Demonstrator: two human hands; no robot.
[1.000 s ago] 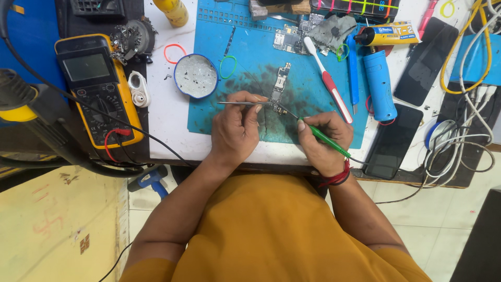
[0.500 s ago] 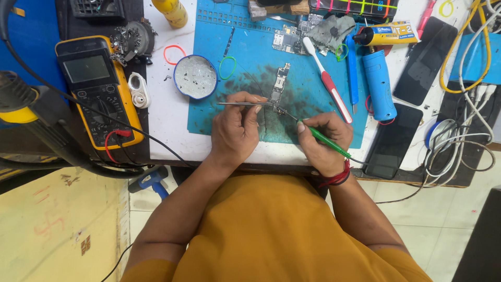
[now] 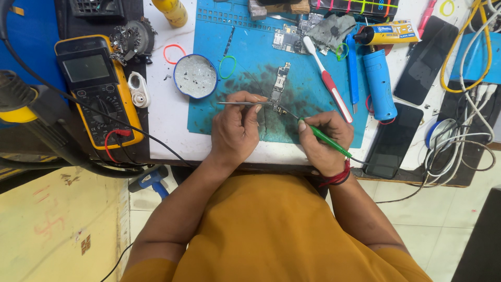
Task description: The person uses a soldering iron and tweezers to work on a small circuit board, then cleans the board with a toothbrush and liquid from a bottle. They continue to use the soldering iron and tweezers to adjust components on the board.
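I see my left hand pinching thin metal tweezers, their tips touching the narrow circuit board on the blue mat. My right hand is closed around a green-handled tool, its tip meeting the board's near end. The board runs lengthwise away from me, just beyond both sets of fingers. Left of the board, a round blue-rimmed dish holds small dark specks.

We are seeing a matt blue rubbery mat, smudged dark at its middle. We are noting bare metal tweezers, a glossy green plastic tool handle, a glossy black glass phone and a yellow plastic multimeter.
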